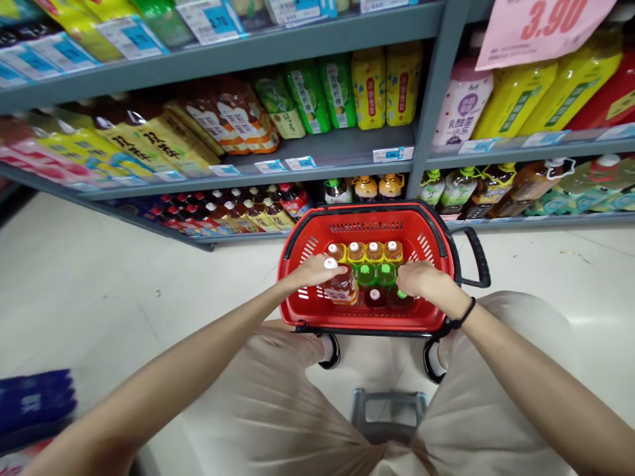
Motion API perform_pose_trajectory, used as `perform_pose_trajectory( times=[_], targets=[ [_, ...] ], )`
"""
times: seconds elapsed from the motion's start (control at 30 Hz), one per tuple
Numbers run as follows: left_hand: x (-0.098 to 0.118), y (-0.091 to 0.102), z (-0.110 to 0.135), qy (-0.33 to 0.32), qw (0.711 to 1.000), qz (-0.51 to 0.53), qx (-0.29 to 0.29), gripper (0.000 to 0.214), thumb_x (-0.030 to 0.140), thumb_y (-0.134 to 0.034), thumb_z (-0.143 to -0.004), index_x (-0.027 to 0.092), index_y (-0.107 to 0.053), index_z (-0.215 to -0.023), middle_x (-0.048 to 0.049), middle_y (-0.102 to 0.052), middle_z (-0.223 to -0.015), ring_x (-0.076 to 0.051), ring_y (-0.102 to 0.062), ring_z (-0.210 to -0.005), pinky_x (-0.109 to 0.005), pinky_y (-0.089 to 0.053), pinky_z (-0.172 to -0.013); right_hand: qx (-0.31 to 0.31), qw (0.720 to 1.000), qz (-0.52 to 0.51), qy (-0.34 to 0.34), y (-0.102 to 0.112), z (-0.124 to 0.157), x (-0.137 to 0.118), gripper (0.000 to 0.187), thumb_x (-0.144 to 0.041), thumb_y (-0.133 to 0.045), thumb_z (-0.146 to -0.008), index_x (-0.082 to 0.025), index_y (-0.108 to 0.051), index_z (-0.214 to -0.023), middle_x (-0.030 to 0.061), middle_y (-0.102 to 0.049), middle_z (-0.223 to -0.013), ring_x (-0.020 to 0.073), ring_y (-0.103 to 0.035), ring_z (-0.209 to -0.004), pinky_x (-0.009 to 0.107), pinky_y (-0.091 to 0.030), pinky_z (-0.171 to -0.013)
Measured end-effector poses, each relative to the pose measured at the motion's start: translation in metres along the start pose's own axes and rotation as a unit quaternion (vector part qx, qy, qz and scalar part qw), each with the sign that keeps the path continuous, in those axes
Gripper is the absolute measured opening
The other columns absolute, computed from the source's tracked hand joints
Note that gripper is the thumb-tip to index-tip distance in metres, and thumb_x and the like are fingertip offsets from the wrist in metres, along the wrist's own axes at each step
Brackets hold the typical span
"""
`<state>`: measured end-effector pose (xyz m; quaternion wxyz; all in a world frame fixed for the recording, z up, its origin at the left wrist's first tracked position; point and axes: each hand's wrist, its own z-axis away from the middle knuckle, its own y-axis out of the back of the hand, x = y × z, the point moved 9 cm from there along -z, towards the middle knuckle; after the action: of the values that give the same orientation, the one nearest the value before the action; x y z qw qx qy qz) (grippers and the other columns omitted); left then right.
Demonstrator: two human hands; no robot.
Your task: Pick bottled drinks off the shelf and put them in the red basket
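Note:
A red shopping basket [297,311] stands on the floor in front of my knees, filled with several drink bottles. My left hand [317,270] is closed round the neck of a tea bottle with a white cap [341,288] at the basket's left. My right hand [421,277] is closed on a green-capped bottle [401,295] at the basket's right. Orange-capped bottles [365,251] line the far row, and green-capped bottles [376,272] stand in the middle row.
Grey store shelves [327,153] run across the back, stocked with bottled drinks and price tags. The basket's black handle [475,256] juts to the right. A small stool [387,411] sits under me. Blue packs [34,400] lie at the lower left.

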<state>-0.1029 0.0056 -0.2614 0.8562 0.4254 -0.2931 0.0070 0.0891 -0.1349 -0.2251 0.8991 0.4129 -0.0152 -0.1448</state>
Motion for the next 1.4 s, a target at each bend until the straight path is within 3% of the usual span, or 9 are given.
perform_pose_trajectory(
  times=[0.2,0.37,0.47,0.67,0.9,1.03,1.17,1.3,1.4],
  targets=[
    [-0.018,-0.057,-0.026,0.021,0.992,-0.117,-0.032,0.044,0.066,-0.066,-0.091,0.024,-0.071,-0.079,-0.0114,-0.078,-0.092,-0.034,-0.074,-0.095,-0.037,-0.048,-0.08,-0.001,0.999,0.009,0.036,0.017,0.018,-0.003,0.046,-0.018,-0.043,-0.106,-0.003,-0.074,-0.136,0.0304,-0.073,-0.135,0.0371,-0.072,-0.13,0.044,-0.058,-0.105],
    [-0.038,-0.103,-0.04,0.043,0.987,-0.136,-0.073,0.046,0.066,-0.066,-0.095,0.022,-0.077,-0.105,-0.0144,-0.08,-0.111,-0.033,-0.074,-0.11,-0.039,-0.054,-0.092,0.01,0.998,0.005,0.055,0.022,0.027,-0.003,0.048,-0.02,-0.042,-0.107,-0.001,-0.073,-0.139,0.0319,-0.071,-0.138,0.0398,-0.071,-0.131,0.049,-0.058,-0.106],
    [-0.05,-0.123,-0.047,0.063,0.985,-0.134,-0.088,0.053,0.063,-0.067,-0.099,0.017,-0.073,-0.124,-0.0169,-0.075,-0.128,-0.031,-0.071,-0.12,-0.045,-0.053,-0.105,0.018,0.998,0.004,0.067,0.022,0.03,-0.003,0.045,-0.019,-0.047,-0.106,-0.003,-0.074,-0.137,0.0314,-0.071,-0.139,0.04,-0.07,-0.132,0.05,-0.058,-0.107],
    [-0.07,-0.151,-0.045,0.084,0.984,-0.103,-0.114,0.061,0.055,-0.072,-0.101,0.018,-0.06,-0.148,-0.0175,-0.066,-0.145,-0.032,-0.065,-0.132,-0.051,-0.051,-0.114,0.017,0.996,-0.01,0.082,0.015,0.032,0.0,0.041,-0.015,-0.052,-0.103,0.0,-0.075,-0.132,0.033,-0.071,-0.137,0.0394,-0.073,-0.127,0.048,-0.06,-0.101],
    [-0.074,-0.16,-0.039,0.1,0.98,-0.094,-0.141,0.047,0.041,-0.071,-0.105,0.017,-0.061,-0.144,-0.0141,-0.065,-0.141,-0.031,-0.066,-0.128,-0.052,-0.056,-0.109,0.018,0.996,-0.019,0.08,0.013,0.03,0.002,0.038,-0.018,-0.055,-0.104,0.0,-0.076,-0.13,0.0304,-0.074,-0.132,0.0381,-0.073,-0.127,0.045,-0.06,-0.102],
    [-0.061,-0.15,-0.043,0.098,0.977,-0.087,-0.17,0.038,0.037,-0.075,-0.103,0.015,-0.067,-0.132,-0.011,-0.07,-0.128,-0.028,-0.07,-0.115,-0.048,-0.061,-0.1,0.002,0.997,-0.002,0.077,0.012,0.03,-0.002,0.037,-0.017,-0.055,-0.104,0.0,-0.076,-0.129,0.0307,-0.075,-0.129,0.0381,-0.075,-0.125,0.045,-0.061,-0.099],
    [-0.026,-0.115,-0.057,0.036,0.979,-0.043,-0.195,0.025,0.036,-0.074,-0.103,0.012,-0.074,-0.111,-0.0062,-0.075,-0.108,-0.023,-0.074,-0.096,-0.038,-0.063,-0.089,-0.002,0.996,0.023,0.087,0.007,0.026,-0.012,0.04,-0.023,-0.053,-0.108,0.0,-0.073,-0.134,0.0308,-0.072,-0.136,0.038,-0.072,-0.13,0.045,-0.059,-0.103],
    [-0.001,-0.04,-0.073,-0.038,0.991,-0.001,-0.131,0.029,0.025,-0.049,-0.112,0.014,-0.072,-0.125,-0.0087,-0.08,-0.112,-0.016,-0.077,-0.096,-0.03,-0.062,-0.089,-0.017,0.993,0.055,0.106,-0.011,0.022,-0.032,0.046,-0.026,-0.044,-0.111,0.001,-0.072,-0.135,0.0326,-0.071,-0.136,0.0388,-0.072,-0.129,0.047,-0.059,-0.102],
    [-0.014,0.032,-0.075,-0.057,0.998,-0.034,-0.01,0.029,0.019,-0.05,-0.106,0.014,-0.073,-0.123,-0.0089,-0.08,-0.111,-0.018,-0.077,-0.102,-0.029,-0.059,-0.097,-0.04,0.985,0.08,0.15,-0.032,0.026,-0.06,0.051,-0.035,-0.045,-0.113,0.0,-0.075,-0.132,0.0307,-0.072,-0.135,0.0402,-0.072,-0.129,0.048,-0.059,-0.102]
  ],
)
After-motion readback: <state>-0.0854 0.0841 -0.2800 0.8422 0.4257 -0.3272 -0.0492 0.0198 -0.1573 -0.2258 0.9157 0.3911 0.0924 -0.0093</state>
